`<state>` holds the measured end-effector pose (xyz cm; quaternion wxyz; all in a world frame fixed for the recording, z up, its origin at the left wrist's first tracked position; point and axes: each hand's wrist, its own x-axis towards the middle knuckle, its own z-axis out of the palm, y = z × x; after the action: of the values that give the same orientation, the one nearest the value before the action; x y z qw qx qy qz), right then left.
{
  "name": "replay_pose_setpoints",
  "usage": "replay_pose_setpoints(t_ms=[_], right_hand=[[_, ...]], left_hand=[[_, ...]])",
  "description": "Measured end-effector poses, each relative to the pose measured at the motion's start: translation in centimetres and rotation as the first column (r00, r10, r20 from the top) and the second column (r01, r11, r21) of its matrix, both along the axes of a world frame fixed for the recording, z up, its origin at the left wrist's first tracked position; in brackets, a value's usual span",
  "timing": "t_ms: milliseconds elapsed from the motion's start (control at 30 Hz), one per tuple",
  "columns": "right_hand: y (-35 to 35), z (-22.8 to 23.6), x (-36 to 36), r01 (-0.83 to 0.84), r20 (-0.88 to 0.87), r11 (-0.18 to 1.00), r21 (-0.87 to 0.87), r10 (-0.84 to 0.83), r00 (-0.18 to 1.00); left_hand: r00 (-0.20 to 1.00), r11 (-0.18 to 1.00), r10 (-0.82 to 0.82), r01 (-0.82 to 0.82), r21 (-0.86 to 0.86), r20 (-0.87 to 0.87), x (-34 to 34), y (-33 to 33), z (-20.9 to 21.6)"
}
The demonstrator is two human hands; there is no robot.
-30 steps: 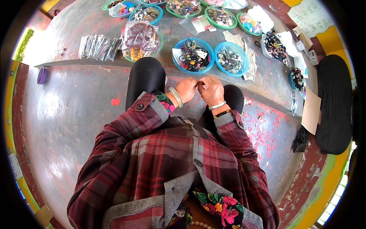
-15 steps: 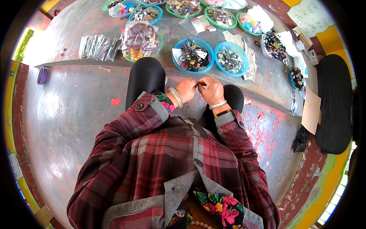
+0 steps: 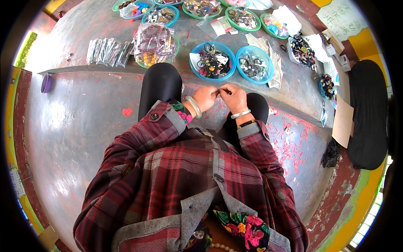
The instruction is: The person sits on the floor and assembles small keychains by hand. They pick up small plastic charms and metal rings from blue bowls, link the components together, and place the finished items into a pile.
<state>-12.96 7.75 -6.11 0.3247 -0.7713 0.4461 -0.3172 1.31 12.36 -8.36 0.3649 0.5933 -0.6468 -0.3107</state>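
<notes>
Between my knees my left hand [image 3: 205, 97] and my right hand [image 3: 234, 98] meet at the fingertips, both closed in a pinch. Something small and dark seems to sit between them, too tiny to name. A pale bangle [image 3: 194, 107] circles my left wrist and a silver bracelet [image 3: 240, 114] my right. Just beyond my hands, a blue basket [image 3: 232, 53] holds a tangle of dark hair ties [image 3: 213, 62]. Beside it on the right stands a second blue basket [image 3: 270, 69] with fewer small dark and pale pieces in it.
On the raised ledge lie a stack of bagged beads [image 3: 155, 44] and a row of slim plastic packets [image 3: 108, 52]. Several more baskets stand farther back. Red scraps [image 3: 289, 147] litter the floor at right. A purple bowl [image 3: 46, 84] sits at far left, a cardboard sheet [image 3: 343, 122] at right.
My right hand has shifted very slightly, its fingers still at the left fingertips. The left hand and the baskets look unmoved.
</notes>
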Motion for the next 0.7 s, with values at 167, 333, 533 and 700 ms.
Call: replay_pose_setpoints(t_ms=[167, 333, 533, 700], right_hand=[[-0.5, 0.1, -0.4, 0.035, 0.305, 0.947, 0.318, -0.138, 0.942], [-0.3, 1.4, -0.3, 0.126, 0.267, 0.983, 0.131, -0.157, 0.951], [0.1, 1.6, -0.1, 0.066, 0.187, 0.992, -0.106, -0.045, 0.981], [0.3, 1.3, 0.2, 0.027, 0.049, 0.980, -0.196, -0.018, 0.999]], left_hand=[[0.971, 0.984, 0.033, 0.011, 0.180, -0.235, 0.3, -0.2, 2.1], [0.852, 0.986, 0.091, -0.005, 0.166, -0.516, 0.3, -0.3, 0.5], [0.886, 0.977, 0.082, 0.020, 0.213, -0.457, 0.4, -0.2, 1.7], [0.942, 0.984, 0.073, -0.014, 0.177, -0.328, 0.4, 0.1, 2.3]])
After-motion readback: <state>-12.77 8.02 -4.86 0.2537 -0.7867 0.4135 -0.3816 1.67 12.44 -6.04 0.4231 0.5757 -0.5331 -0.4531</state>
